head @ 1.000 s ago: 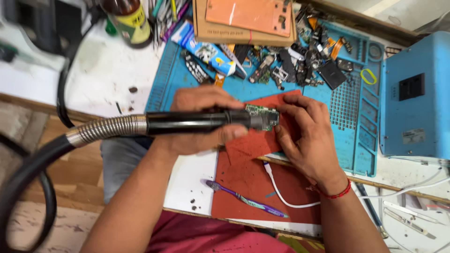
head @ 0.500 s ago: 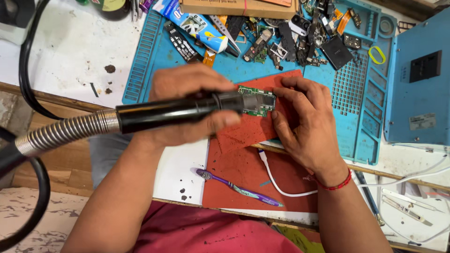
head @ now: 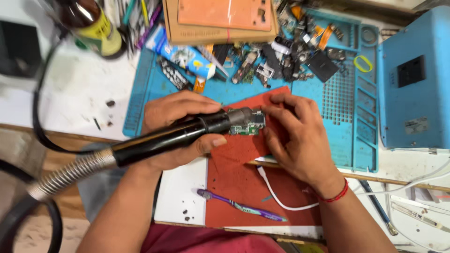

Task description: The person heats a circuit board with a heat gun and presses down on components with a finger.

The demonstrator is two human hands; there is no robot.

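Item: small green circuit board [head: 248,125], lying on the red mat [head: 243,182] at mid-bench, its long axis running left to right. It sits directly between the two hands, touching both.

Left hand [head: 180,129]: closed around the black hot-air handpiece [head: 173,137]. The handpiece's long axis slopes from near left up to far right, and its metal nozzle [head: 240,116] ends over the left end of the board. A ribbed metal hose [head: 70,173] trails from it toward the near left.

Right hand [head: 295,140]: fingertips [head: 269,112] pressed on the right edge of the board, pinning it. Whether they also pinch a tool is unclear, as the fingers hide that edge.

Surroundings: a purple toothbrush [head: 241,206] and a white cable [head: 281,197] lie on the mat's near part. Beyond the mat, a blue work mat [head: 347,93] carries loose phone parts [head: 290,61] and a blue-and-white tube [head: 180,52]. Far left, a brown bottle [head: 91,23]; far right, a blue box unit [head: 412,79]. A cardboard box [head: 220,21] lies at the far edge.
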